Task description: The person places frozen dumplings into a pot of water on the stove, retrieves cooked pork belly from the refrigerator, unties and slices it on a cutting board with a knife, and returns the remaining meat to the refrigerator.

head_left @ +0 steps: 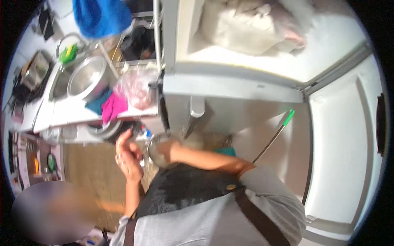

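My left hand [130, 160], with a ring on one finger, is raised in front of my apron. Its fingers are loosely bent and apart, holding nothing I can see. Beside it, my right hand [165, 151] reaches across my body to a round, see-through bowl [152, 151]. The hand overlaps the bowl and seems to grip it, though the fingers are blurred and partly hidden. I wear a dark, wet-looking apron [180, 186] over a grey top.
A freezer compartment [328, 53] stands open, with a bag [246, 28] inside and its door [340, 164] swung out. At left are a counter with a metal basin [86, 78], pink cloth [114, 106] and plastic bag [137, 90]. A green-tipped stick [288, 118] leans nearby. Another person [53, 213] is lower left.
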The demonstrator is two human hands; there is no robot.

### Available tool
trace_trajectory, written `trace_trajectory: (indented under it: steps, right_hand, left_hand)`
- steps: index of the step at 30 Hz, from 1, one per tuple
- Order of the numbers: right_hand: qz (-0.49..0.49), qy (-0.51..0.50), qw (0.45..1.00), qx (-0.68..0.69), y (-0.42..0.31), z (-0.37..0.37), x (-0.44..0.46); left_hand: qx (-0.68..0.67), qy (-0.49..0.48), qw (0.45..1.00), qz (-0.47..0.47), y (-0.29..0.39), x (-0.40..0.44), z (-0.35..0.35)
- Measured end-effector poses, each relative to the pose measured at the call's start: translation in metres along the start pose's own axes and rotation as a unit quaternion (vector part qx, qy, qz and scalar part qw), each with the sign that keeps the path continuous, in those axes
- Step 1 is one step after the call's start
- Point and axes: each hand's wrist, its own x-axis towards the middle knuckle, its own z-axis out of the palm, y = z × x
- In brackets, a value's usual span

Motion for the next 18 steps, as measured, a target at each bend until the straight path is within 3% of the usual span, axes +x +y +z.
trace_trajectory:
  steps: [1, 2, 3, 4, 6, 8, 11, 12, 13, 14, 15, 16, 17, 18]
  right_hand:
    - [0.002, -0.032, 0.999, -0.024, 0.006, 0.028, 0.023]
    - [0.056, 0.021, 0.996, 0.071, 0.012, 0.062, 0.042]
    - [-0.007, -0.013, 0.999, 0.034, 0.007, 0.041, 0.033]
    - [-0.030, 0.023, 0.998, 0.052, 0.011, 0.050, 0.039]
    - [-0.086, 0.252, 0.957, 0.117, 0.021, 0.062, 0.035]
    - [-0.067, 0.196, 0.940, 0.273, 0.007, -0.027, -0.020]
    - [-0.081, 0.304, 0.905, 0.287, 0.000, -0.112, -0.131]
    - [-0.010, 0.334, 0.906, 0.259, -0.001, -0.127, -0.172]
    - [0.081, 0.426, 0.848, 0.305, -0.007, -0.133, -0.210]
    - [0.232, 0.497, 0.806, 0.222, -0.011, -0.132, -0.241]
    - [0.356, 0.547, 0.751, 0.098, -0.022, -0.135, -0.271]
    - [0.339, 0.586, 0.722, -0.145, -0.038, -0.134, -0.309]
    - [0.349, 0.678, 0.620, -0.186, -0.070, -0.128, -0.330]
    - [0.303, 0.830, 0.433, -0.180, -0.093, -0.100, -0.358]
  left_hand:
    - [0.002, -0.003, 1.000, 0.005, 0.000, 0.002, -0.002]
    - [0.006, -0.006, 1.000, 0.008, -0.002, 0.005, -0.004]
    - [0.001, -0.006, 1.000, 0.009, -0.003, 0.007, -0.006]
    - [-0.001, -0.006, 1.000, 0.006, -0.006, 0.008, -0.009]
    - [-0.015, -0.006, 1.000, 0.014, -0.017, 0.013, -0.015]
    - [-0.027, 0.005, 1.000, -0.012, -0.031, 0.017, -0.022]
    - [0.021, 0.009, 0.995, -0.098, -0.056, 0.017, -0.043]
    - [0.041, 0.008, 0.991, -0.129, -0.060, 0.016, -0.050]
    - [0.015, 0.004, 0.987, -0.158, -0.089, 0.010, -0.062]
    - [-0.011, 0.000, 0.982, -0.188, -0.118, 0.005, -0.073]
    - [-0.053, 0.009, 0.959, -0.279, -0.123, 0.002, -0.075]
    - [-0.042, -0.046, 0.951, -0.302, -0.136, -0.001, -0.085]
    - [-0.057, -0.035, 0.936, -0.346, -0.171, -0.016, -0.097]
    - [-0.085, 0.001, 0.908, -0.411, -0.194, -0.028, -0.103]
